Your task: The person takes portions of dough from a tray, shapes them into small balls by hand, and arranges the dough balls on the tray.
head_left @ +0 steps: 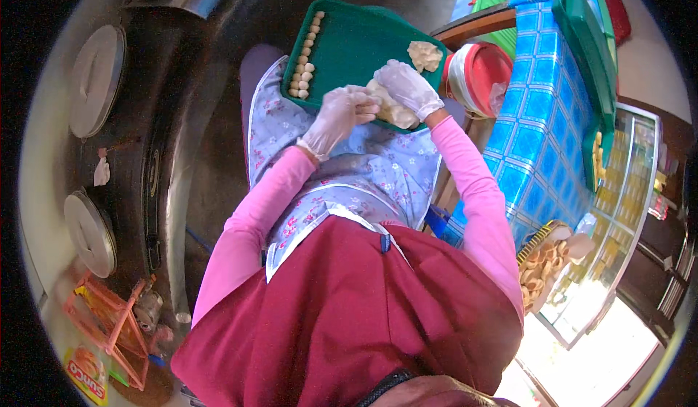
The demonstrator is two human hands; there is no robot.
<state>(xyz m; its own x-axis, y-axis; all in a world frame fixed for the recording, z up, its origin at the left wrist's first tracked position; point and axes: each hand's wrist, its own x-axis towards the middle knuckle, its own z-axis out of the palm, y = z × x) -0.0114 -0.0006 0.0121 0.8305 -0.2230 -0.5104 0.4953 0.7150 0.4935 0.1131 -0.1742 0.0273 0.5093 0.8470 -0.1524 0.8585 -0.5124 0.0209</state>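
Note:
A green tray (356, 33) rests across my lap. Along its left side small pale dough balls (307, 43) stand in a line, doubled up at the near end. My right hand (407, 87), in a thin whitish glove, lies curled over a long lump of dough (398, 113) at the tray's near right side. Left of that lump is my left hand (344, 113), gloved the same way, its fingers bent and pressed together; whatever they hold is hidden. A second, smaller piece of dough (424, 56) sits beyond my right hand near the tray's right edge.
To the right stands a table with a blue checked cloth (534, 109). Between it and the tray is a tub with a red lid (487, 76). A dark stove-like unit with round lids (98, 80) runs along the left. An orange rack (109, 327) is at lower left.

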